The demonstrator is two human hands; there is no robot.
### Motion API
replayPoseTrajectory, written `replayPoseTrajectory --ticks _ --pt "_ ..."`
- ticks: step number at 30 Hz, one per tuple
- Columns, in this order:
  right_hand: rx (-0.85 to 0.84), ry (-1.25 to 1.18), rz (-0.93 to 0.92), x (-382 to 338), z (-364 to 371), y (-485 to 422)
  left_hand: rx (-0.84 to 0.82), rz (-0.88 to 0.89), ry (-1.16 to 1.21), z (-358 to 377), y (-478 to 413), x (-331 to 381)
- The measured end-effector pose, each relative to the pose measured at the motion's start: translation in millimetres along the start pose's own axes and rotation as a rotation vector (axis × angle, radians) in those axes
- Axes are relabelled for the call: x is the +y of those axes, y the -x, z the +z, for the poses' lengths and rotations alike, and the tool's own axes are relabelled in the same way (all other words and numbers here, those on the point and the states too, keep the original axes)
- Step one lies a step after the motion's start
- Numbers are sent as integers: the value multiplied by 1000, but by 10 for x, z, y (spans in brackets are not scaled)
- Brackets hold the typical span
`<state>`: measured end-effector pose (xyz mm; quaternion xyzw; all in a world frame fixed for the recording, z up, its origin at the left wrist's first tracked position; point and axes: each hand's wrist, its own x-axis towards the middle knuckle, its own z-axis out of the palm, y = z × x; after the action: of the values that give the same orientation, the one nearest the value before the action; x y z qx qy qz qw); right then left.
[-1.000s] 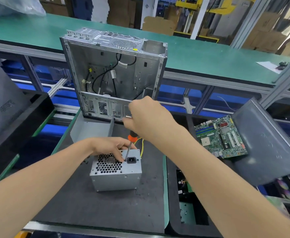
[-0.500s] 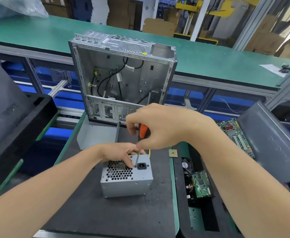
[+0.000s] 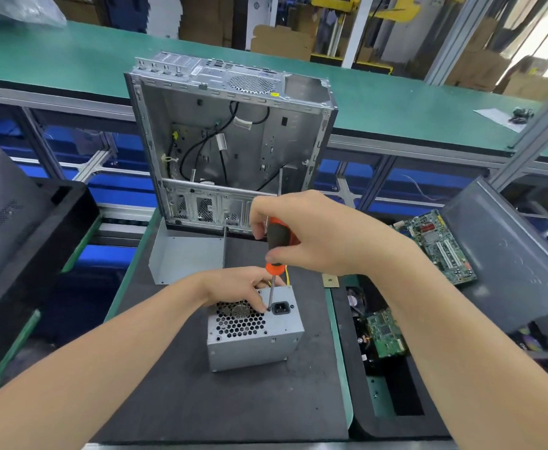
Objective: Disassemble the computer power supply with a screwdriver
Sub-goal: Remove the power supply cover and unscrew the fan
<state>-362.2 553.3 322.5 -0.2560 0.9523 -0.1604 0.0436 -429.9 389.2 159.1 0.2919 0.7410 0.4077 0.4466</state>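
A grey metal power supply (image 3: 267,344) stands on the black mat (image 3: 201,401), its top face showing a honeycomb fan grille and a black power socket. My left hand (image 3: 237,287) rests on the far top edge of the box, fingers pressing beside the grille. My right hand (image 3: 315,235) grips the orange-and-black handle of a screwdriver (image 3: 277,241), held nearly upright. The shaft's tip touches the top face just left of the socket. Yellow wires show behind the box.
An open, emptied computer case (image 3: 233,138) stands upright behind the mat, with a bent grey metal panel (image 3: 185,258) at its foot. A motherboard (image 3: 438,245) and a grey cover (image 3: 509,254) lie at the right. A black tray (image 3: 383,339) holds circuit boards. A black bin (image 3: 22,235) stands left.
My right hand has turned on the screwdriver handle and now shows more of it; the tip stays beside the socket. My left hand stays on the box. The camera view shifted slightly.
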Motion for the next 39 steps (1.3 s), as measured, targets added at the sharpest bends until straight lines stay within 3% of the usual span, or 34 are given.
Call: replayPoseTrajectory --ticks 5,10,12,16,21,23,26,31,33,35,37,39 --pt "135 -239 27 82 160 30 11 -7 4 -2 -27 -33" --pt "729 -726 194 -76 607 -49 43 -27 -46 -13 -56 -54" --pt "839 -934 178 -150 699 -94 27 -19 -17 -9 -65 -77" --pt "642 -1140 13 -100 744 -125 17 -50 18 -15 -54 -57" --pt "100 -1383 -218 123 601 -134 26 -61 20 1 -45 -26" --pt "67 -1458 -197 158 574 -163 45 -49 2 16 -16 -15" --pt "237 -1444 13 132 615 -189 49 -34 -1 28 10 6" --pt "781 -1353 465 -15 754 -172 44 -25 -25 13 16 14" --pt "1055 -1370 563 -79 827 -213 45 -27 -18 15 14 17" --pt "1212 -1338 607 -112 874 -242 43 -28 -6 17 11 16" --pt "1181 -1346 550 -87 898 -240 45 -27 0 10 3 3" --pt "961 -1445 440 15 876 -232 46 -21 -2 2 -7 -12"
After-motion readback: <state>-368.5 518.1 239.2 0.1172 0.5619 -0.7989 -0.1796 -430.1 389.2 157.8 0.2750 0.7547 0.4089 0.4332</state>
